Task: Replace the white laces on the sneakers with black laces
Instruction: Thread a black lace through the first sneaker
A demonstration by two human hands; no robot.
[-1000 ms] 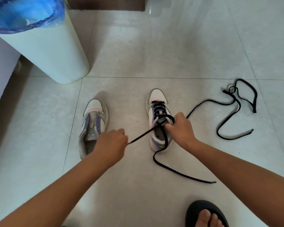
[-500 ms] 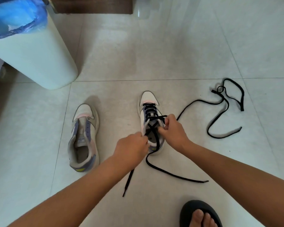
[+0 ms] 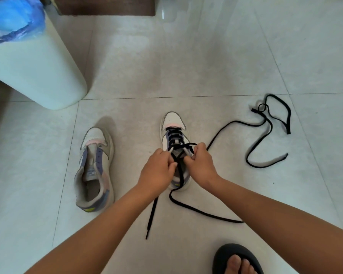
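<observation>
Two white sneakers with purple and pink trim stand on the tiled floor. The right sneaker carries a black lace crossed through most of its eyelets. My left hand and my right hand meet over its upper eyelets, each pinching a strand of that lace. One loose end trails toward me, the other runs off to the right. The left sneaker has no lace. A second black lace lies loose on the floor to the right.
A pale green bin with a blue bag liner stands at the far left. A brown wooden base runs along the top edge. My foot in a black slipper shows at the bottom right.
My left hand, stretched out left pulling the lace taut a second ago, has come in to the right sneaker's eyelets. The pulled end now lies slack on the floor.
</observation>
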